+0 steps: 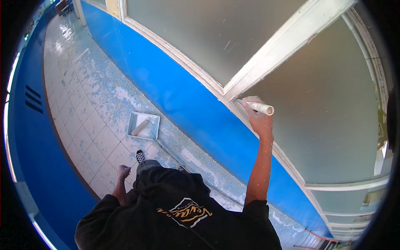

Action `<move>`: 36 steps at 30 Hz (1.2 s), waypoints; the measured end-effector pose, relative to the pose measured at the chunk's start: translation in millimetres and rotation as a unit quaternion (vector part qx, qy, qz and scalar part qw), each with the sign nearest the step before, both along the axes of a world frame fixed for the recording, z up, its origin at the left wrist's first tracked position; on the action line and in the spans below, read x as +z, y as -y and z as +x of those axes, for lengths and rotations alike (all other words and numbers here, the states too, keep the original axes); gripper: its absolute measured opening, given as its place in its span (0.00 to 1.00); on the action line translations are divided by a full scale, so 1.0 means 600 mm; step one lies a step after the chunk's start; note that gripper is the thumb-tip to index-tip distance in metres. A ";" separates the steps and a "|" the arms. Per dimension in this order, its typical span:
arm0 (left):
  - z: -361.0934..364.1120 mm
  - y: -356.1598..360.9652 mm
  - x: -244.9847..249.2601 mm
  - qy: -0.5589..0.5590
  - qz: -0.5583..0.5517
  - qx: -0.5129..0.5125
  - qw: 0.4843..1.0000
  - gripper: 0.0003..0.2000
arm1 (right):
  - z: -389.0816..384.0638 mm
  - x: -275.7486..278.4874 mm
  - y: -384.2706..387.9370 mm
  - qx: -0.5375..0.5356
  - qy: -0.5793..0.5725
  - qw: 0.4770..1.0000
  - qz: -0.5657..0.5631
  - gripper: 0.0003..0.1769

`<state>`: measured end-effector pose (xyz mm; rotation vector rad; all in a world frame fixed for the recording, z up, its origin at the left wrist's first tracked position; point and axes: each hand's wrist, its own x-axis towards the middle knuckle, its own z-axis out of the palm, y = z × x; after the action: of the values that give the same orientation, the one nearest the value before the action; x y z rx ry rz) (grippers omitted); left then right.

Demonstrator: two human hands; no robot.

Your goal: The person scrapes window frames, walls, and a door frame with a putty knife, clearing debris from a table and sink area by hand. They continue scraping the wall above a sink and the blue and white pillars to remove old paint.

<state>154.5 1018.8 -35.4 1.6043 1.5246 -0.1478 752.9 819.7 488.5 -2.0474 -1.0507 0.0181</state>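
My right hand [259,117] is closed around a tool with a thick, round white handle [263,108]. The handle's butt points to the right, and the tool's other end meets the lower corner of the white window frame [234,96], beside the frosted pane [316,112]. Its working end is too small and partly hidden to name. White specks dot my right hand and forearm. My left hand [124,171] hangs low by my side over the tiled floor, fingers curled in, with nothing seen sticking out of it.
A paint tray [156,127] with a paint roller [140,127] in it sits on the paint-stained tiles [100,137]. A long pole [171,153] lies on the floor near my feet. The blue wall [166,91] runs below the windows; another blue wall [25,137] stands to the left.
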 end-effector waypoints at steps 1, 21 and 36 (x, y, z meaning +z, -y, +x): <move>-0.026 -0.012 -0.009 0.007 0.003 -0.005 1.000 0.15 | -0.006 -0.005 -0.005 -0.018 -0.013 1.000 -0.019 0.08; -0.065 -0.522 0.021 0.003 0.067 -0.206 0.976 0.10 | -0.120 -0.021 -0.074 -0.188 0.056 0.980 -0.042 0.09; 0.112 -0.455 0.221 0.071 0.154 -0.116 0.979 0.18 | -0.172 -0.064 -0.358 0.009 -0.119 0.991 0.067 0.07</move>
<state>221.8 1291.9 97.0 1.9943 1.2930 0.0780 649.5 1034.8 449.8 -1.8632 -0.8962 0.1917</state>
